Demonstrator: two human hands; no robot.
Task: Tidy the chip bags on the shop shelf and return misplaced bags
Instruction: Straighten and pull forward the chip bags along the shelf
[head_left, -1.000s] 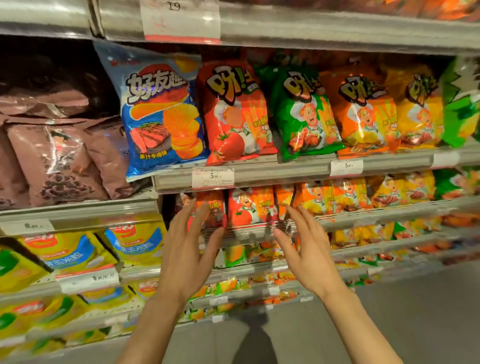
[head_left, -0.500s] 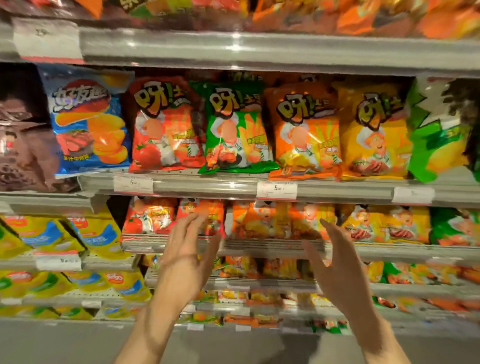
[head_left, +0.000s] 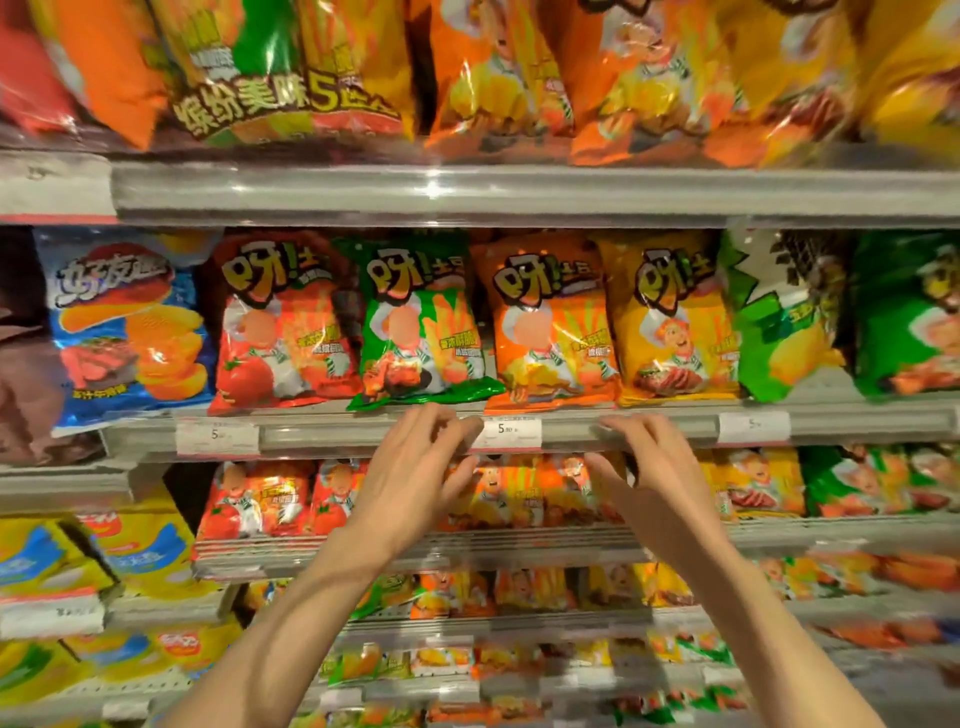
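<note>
A row of chip bags stands on the middle shelf (head_left: 623, 428): a blue bag (head_left: 124, 322), a red bag (head_left: 283, 322), a green bag (head_left: 421, 322), an orange bag (head_left: 548, 325) and a yellow bag (head_left: 675, 317). My left hand (head_left: 415, 473) is raised just under the green bag, fingers curled and apart, holding nothing. My right hand (head_left: 654, 478) is level with it, fingertips at the shelf's front rail below the orange and yellow bags, also empty. Both hands are in front of the smaller bags (head_left: 519, 493) on the shelf below.
Large multi-pack bags (head_left: 291, 78) fill the top shelf. More green bags (head_left: 779, 312) stand at the right. Brown bags (head_left: 21, 374) sit at far left, yellow-blue bags (head_left: 67, 556) lower left. Price tags (head_left: 511, 428) hang on the rail. Lower shelves hold small packets.
The view has tilted upward and closer to the shelves. Both hands have risen from the lower shelf to the middle shelf's front rail, and their fingers have curled more.
</note>
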